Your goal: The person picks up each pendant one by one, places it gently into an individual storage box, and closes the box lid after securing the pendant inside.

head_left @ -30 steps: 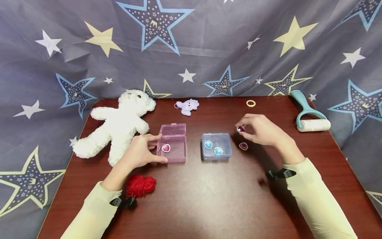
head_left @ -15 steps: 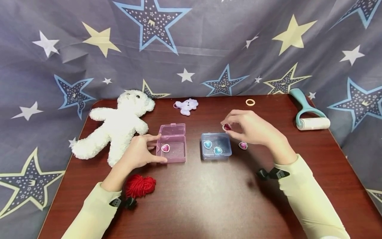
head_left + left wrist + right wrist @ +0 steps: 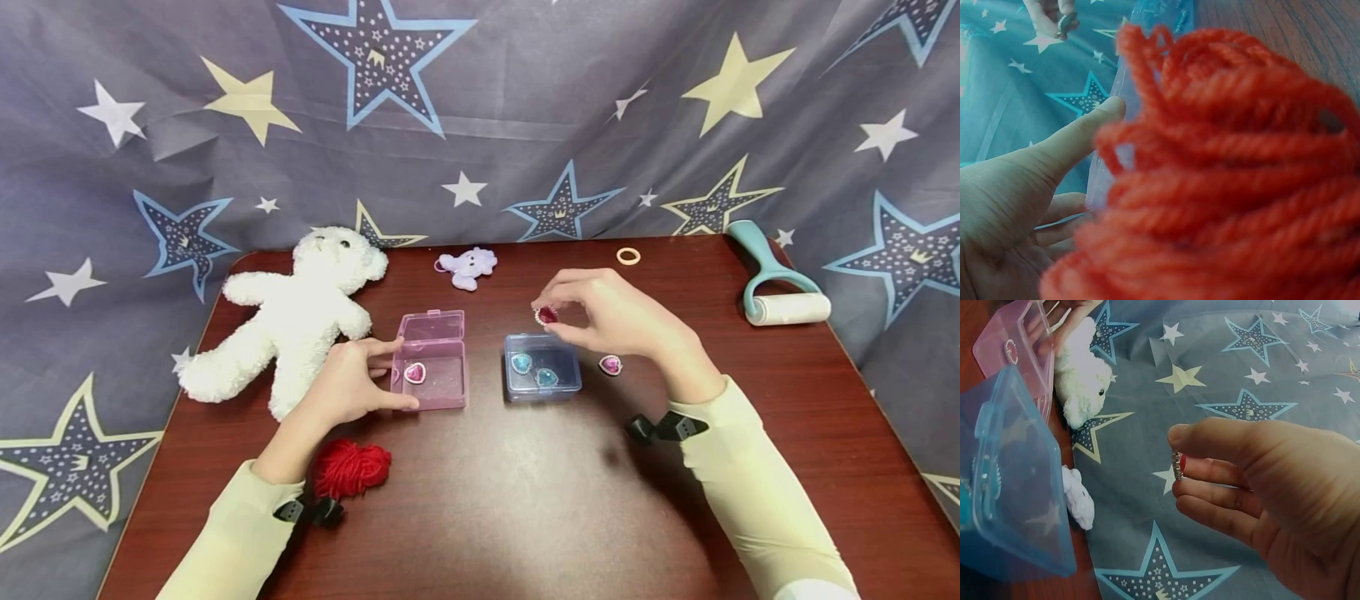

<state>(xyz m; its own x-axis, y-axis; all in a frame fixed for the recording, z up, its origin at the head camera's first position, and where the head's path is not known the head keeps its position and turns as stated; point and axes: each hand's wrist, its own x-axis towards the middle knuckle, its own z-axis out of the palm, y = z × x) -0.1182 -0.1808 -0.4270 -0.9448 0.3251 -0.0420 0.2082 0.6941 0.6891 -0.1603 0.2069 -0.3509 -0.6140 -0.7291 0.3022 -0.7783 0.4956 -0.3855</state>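
My right hand (image 3: 615, 312) pinches a dark red heart-shaped gem (image 3: 547, 316) with a beaded silvery rim between thumb and fingertips, held in the air over the back edge of the blue plastic box (image 3: 543, 394). Two light-blue heart gems (image 3: 547, 378) show in that box. Around the left side of the pink plastic box (image 3: 450, 400), its lid raised, my left hand (image 3: 348, 383) keeps its thumb at the front and fingers farther back. One pink heart gem (image 3: 415, 372) lies inside. Another pink heart gem (image 3: 611, 365) rests on the table right of the blue box.
Red yarn (image 3: 352, 468) sits beside the left wrist and fills much of the left wrist view. A white teddy bear (image 3: 292, 312) lies at left. Along the back are a small purple bear (image 3: 468, 267), a pale ring (image 3: 628, 256) and a lint roller (image 3: 787, 308).
The right hand has moved left with the red heart gem, from above the table at right to over the blue box's rear edge. The left hand stays at the pink box.
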